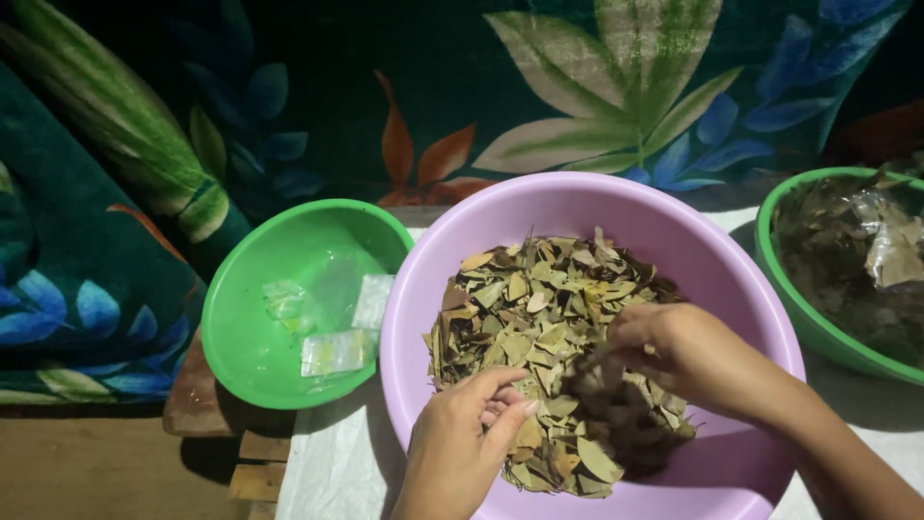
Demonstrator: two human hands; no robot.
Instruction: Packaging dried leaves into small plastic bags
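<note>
A large lilac plastic basin [452, 241] sits in the middle, holding a heap of dried brown and yellow-green leaves [525, 308]. My left hand [467, 433] reaches over the basin's near rim, fingers curled and fingertips resting on the leaves. My right hand [679, 351] is over the right part of the heap, fingers closed around a dark bunch of dried leaves [597, 371].
A green bowl [245, 327] at the left holds a few small clear packets [332, 351]. Another green bowl [784, 289] at the right edge holds dark leaves and a clear plastic bag [895, 241]. Dark leaf-patterned fabric [115, 193] lies behind. A white cloth [327, 462] covers the surface.
</note>
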